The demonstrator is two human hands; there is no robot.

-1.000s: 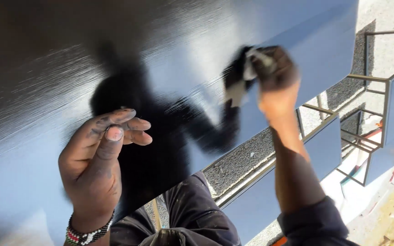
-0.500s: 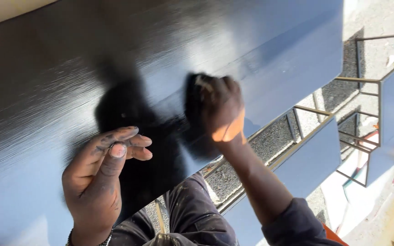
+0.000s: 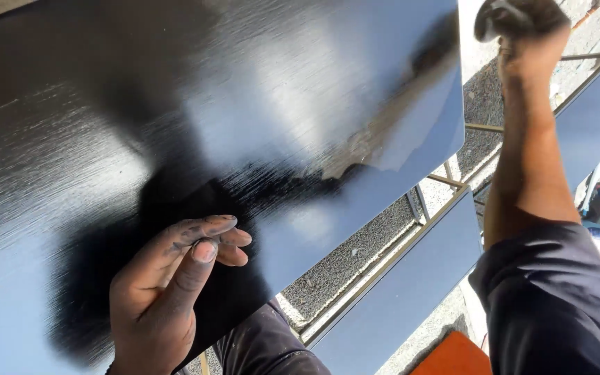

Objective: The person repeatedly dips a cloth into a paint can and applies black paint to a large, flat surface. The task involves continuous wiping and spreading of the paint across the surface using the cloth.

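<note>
Head view looks down on a large glossy black panel (image 3: 196, 125), which fills the left and centre of the frame and tilts away toward the upper right; its surface shows fine brushed streaks and a bright sheen, with a dark reflection of the person across its lower middle; a pale smeared patch sits near its right edge. The left hand (image 3: 164, 295) rests over the panel's lower part, fingers curled loosely together with the thumb up against them, dark stains on the fingertips; it holds nothing that can be seen, and whether it presses the surface or hovers just above it I cannot tell. The right hand (image 3: 522, 24) is raised at the top right, beyond the panel's right edge and apart from it; it is closed into a fist around a dark cloth (image 3: 505, 14), only a small pale-edged part of which shows; the forearm runs down to a dark blue sleeve (image 3: 557, 298) at the lower right. Beneath the panel's lower edge lie more dark panels (image 3: 397, 285) set on a thin metal frame (image 3: 453, 180); another such panel stands just beside the raised forearm; rough grey ground (image 3: 355, 257) shows between them. An orange object (image 3: 453, 354) peeks in at the bottom edge; the person's dark trousers (image 3: 265, 347) show below the left hand.
</note>
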